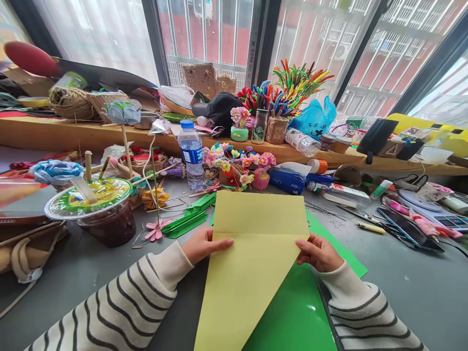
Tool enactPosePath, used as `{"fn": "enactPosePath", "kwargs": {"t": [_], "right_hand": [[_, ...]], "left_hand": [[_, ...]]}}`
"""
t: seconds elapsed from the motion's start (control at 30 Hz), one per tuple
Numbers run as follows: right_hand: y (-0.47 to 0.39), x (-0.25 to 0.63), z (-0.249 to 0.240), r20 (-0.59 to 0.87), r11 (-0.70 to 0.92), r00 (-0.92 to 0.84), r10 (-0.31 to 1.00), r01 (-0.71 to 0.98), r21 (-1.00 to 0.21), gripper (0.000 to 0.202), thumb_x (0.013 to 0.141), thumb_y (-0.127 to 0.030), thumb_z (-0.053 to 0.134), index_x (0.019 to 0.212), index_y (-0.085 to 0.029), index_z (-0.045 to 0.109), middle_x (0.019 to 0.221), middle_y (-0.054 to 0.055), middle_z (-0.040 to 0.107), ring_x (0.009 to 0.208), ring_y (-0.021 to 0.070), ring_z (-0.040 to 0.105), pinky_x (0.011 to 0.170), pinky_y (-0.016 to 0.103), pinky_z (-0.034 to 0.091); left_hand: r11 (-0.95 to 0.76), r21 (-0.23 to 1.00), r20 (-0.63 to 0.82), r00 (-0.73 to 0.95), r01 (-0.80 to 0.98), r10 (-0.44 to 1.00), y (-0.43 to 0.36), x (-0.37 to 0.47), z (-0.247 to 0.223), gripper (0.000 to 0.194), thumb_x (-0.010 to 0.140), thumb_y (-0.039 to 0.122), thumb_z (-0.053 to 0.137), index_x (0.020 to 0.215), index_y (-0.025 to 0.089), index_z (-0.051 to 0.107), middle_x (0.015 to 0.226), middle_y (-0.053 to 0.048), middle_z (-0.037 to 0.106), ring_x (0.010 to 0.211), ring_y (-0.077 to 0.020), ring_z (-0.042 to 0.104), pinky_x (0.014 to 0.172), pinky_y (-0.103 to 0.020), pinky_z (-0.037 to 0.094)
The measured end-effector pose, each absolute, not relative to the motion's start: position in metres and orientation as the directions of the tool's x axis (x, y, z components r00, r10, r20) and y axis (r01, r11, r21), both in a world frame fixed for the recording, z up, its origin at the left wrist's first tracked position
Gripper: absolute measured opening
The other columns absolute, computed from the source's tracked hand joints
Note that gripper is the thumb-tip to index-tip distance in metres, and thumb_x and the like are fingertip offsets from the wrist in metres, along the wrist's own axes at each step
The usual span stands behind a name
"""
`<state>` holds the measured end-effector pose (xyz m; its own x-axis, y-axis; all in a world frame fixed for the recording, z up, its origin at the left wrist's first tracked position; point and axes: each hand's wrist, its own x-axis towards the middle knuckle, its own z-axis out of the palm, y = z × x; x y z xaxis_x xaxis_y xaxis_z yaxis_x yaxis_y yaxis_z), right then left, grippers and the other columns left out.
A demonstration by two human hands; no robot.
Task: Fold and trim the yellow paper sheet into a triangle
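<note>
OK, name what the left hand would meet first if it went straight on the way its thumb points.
Beyond the yellow paper that the left hand holds, probably the right hand, gripping the sheet's opposite edge; how their depths line up is hard to tell.

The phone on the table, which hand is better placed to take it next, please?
Probably the right hand, gripping the yellow sheet nearer the phone; the left hand is farther away.

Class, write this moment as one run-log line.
left hand: pinches yellow paper | right hand: pinches opposite edge | crease: across paper | beneath: glossy green sheet
</note>
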<state>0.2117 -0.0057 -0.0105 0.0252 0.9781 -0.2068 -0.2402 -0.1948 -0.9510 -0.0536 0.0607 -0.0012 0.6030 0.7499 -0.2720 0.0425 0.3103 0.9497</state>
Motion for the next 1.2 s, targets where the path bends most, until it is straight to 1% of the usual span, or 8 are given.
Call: {"fn": "enactPosePath", "kwargs": {"t": [0.2, 0.4, 0.57, 0.67, 0.77, 0.9, 1.07, 1.2], "right_hand": [[-0.0068, 0.2116, -0.0127, -0.19, -0.199, -0.062, 0.98, -0.265, -0.944, 0.022, 0.053, -0.024, 0.069, 0.071, -0.015, 0.06, 0.055, -0.001, 0.063, 0.04, 0.0098, 0.055, 0.034, 0.017, 0.045], [-0.0047, 0.2157, -0.017, -0.176, -0.208, -0.137, 0.975, -0.272, -0.94, 0.018, 0.054, -0.023, 0.068, 0.068, -0.015, 0.061, 0.052, -0.001, 0.061, 0.038, 0.0087, 0.053, 0.032, 0.016, 0.044], [-0.0048, 0.216, -0.0187, -0.175, -0.223, -0.189, 0.966, -0.275, -0.935, 0.024, 0.054, -0.025, 0.067, 0.075, -0.015, 0.06, 0.055, 0.0, 0.06, 0.043, 0.0102, 0.055, 0.034, 0.017, 0.046], [-0.0044, 0.2154, -0.0196, -0.181, -0.235, -0.216, 0.959, -0.26, -0.936, 0.028, 0.054, -0.023, 0.067, 0.079, -0.014, 0.06, 0.057, 0.0, 0.06, 0.042, 0.0108, 0.055, 0.032, 0.018, 0.046], [-0.0037, 0.2154, -0.0206, -0.185, -0.24, -0.228, 0.956, -0.248, -0.939, 0.028, 0.053, -0.023, 0.067, 0.078, -0.013, 0.061, 0.055, 0.0, 0.059, 0.041, 0.01, 0.053, 0.031, 0.018, 0.045], [-0.0051, 0.2149, -0.0194, -0.19, -0.241, -0.216, 0.958, -0.238, -0.941, 0.026, 0.055, -0.022, 0.066, 0.08, -0.014, 0.062, 0.057, 0.0, 0.06, 0.04, 0.0082, 0.052, 0.031, 0.016, 0.044], [-0.0075, 0.2128, -0.0147, -0.209, -0.256, -0.221, 0.953, -0.213, -0.943, 0.015, 0.056, -0.022, 0.064, 0.07, -0.016, 0.065, 0.054, -0.001, 0.061, 0.039, 0.0076, 0.051, 0.032, 0.016, 0.043], [-0.0061, 0.2129, -0.0139, -0.196, -0.252, -0.27, 0.943, -0.189, -0.949, 0.024, 0.058, -0.026, 0.063, 0.079, -0.016, 0.066, 0.053, 0.001, 0.061, 0.039, 0.0073, 0.051, 0.03, 0.013, 0.041]], "left_hand": [[0.341, 0.94, -0.283, 0.588, 0.013, 0.758, 0.0598, -0.0529, -0.0011, 0.032, 0.055, 0.03, 0.068, 0.081, 0.013, 0.061, 0.077, -0.004, 0.066, 0.068, -0.0187, 0.06, 0.064, -0.028, 0.047], [0.368, 0.93, -0.302, 0.572, 0.001, 0.762, 0.06, -0.0509, 0.0004, 0.033, 0.054, 0.033, 0.068, 0.078, 0.011, 0.061, 0.071, -0.005, 0.066, 0.062, -0.0183, 0.06, 0.059, -0.028, 0.047], [0.374, 0.927, -0.29, 0.573, -0.032, 0.766, 0.0586, -0.0452, 0.0018, 0.037, 0.052, 0.032, 0.068, 0.084, 0.014, 0.059, 0.078, -0.003, 0.065, 0.069, -0.019, 0.06, 0.064, -0.029, 0.046], [0.374, 0.926, -0.286, 0.57, -0.041, 0.77, 0.0584, -0.0444, 0.001, 0.036, 0.053, 0.031, 0.068, 0.084, 0.015, 0.058, 0.079, -0.002, 0.065, 0.069, -0.0182, 0.06, 0.065, -0.028, 0.046], [0.37, 0.928, -0.28, 0.591, -0.034, 0.757, 0.0591, -0.0457, -0.0006, 0.035, 0.055, 0.031, 0.067, 0.085, 0.015, 0.058, 0.079, -0.002, 0.065, 0.068, -0.0175, 0.06, 0.065, -0.029, 0.046], [0.339, 0.941, -0.254, 0.626, -0.018, 0.738, 0.0604, -0.0474, -0.0018, 0.031, 0.056, 0.03, 0.067, 0.082, 0.014, 0.061, 0.08, -0.003, 0.065, 0.071, -0.0185, 0.059, 0.068, -0.029, 0.044], [0.309, 0.951, -0.224, 0.65, -0.017, 0.726, 0.0602, -0.0482, -0.0006, 0.031, 0.056, 0.03, 0.067, 0.082, 0.015, 0.062, 0.082, -0.004, 0.065, 0.074, -0.0214, 0.058, 0.07, -0.032, 0.043], [0.307, 0.952, -0.225, 0.668, -0.005, 0.709, 0.0599, -0.0495, 0.0006, 0.033, 0.056, 0.031, 0.067, 0.084, 0.015, 0.062, 0.082, -0.005, 0.064, 0.072, -0.0222, 0.059, 0.068, -0.033, 0.044]]}}
